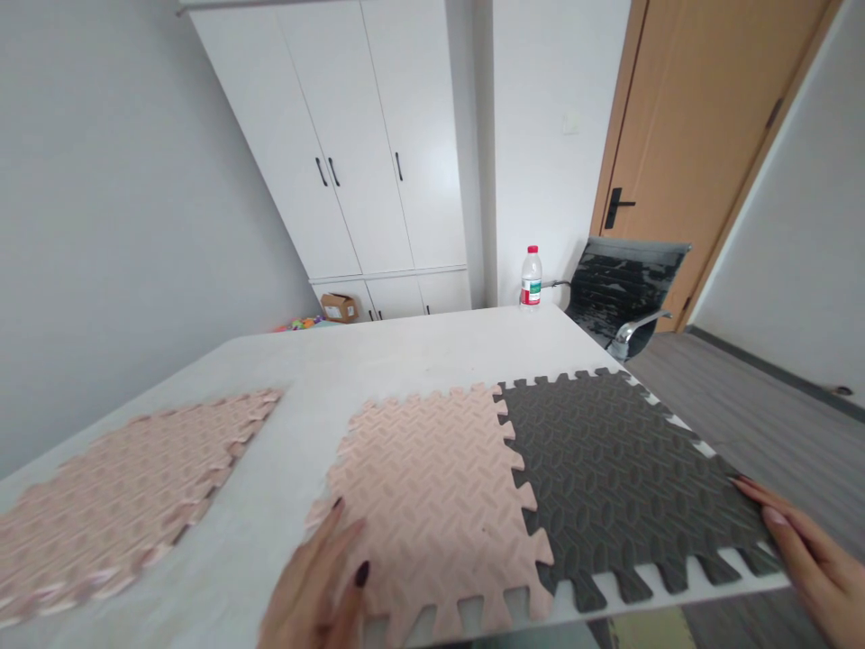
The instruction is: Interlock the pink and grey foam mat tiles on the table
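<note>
A pink foam puzzle mat (432, 491) and a dark grey foam puzzle mat (608, 469) lie interlocked on the white table (378, 361) near its front edge. My left hand (317, 586) rests flat on the pink mat's near left corner, fingers stretched out. My right hand (804, 545) lies with straight fingers against the grey mat's right edge, at the table's corner. Neither hand grips anything.
A stack of pink foam mats (128, 491) lies at the table's left. A water bottle (531, 276) stands at the far edge. Behind are a grey office chair (625, 288), a white wardrobe (358, 144), a wooden door (696, 135) and a small cardboard box (339, 307).
</note>
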The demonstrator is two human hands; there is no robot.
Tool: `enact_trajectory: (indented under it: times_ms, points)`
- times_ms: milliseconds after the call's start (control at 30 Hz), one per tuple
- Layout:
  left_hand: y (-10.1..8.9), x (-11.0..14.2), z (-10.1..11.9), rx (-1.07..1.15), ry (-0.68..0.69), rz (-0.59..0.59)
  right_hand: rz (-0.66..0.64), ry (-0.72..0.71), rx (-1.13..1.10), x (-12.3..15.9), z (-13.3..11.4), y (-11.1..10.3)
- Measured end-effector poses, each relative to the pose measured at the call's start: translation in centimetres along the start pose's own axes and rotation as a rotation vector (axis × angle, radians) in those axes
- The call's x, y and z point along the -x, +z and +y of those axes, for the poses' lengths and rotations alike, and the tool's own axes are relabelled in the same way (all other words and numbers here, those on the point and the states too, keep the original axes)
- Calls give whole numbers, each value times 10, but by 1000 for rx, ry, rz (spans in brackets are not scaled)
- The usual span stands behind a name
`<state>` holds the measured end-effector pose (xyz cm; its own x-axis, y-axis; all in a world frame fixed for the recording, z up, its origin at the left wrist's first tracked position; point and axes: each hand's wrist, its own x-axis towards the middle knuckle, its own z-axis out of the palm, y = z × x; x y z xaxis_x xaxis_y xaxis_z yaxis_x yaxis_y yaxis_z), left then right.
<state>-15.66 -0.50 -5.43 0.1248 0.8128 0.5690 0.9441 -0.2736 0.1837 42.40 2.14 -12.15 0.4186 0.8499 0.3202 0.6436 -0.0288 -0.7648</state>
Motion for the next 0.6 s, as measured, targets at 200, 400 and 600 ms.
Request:
enact_trajectory:
  times_ms: [200, 400, 600]
  points:
    - [35, -46, 107, 55, 409, -206, 20, 12, 2, 2, -9, -1]
    - [65, -57, 149, -51, 386, -222, 2, -23, -23, 1, -11, 0]
    - [79, -48, 148, -115, 344, -174, -35, -36, 57, 0, 15, -3]
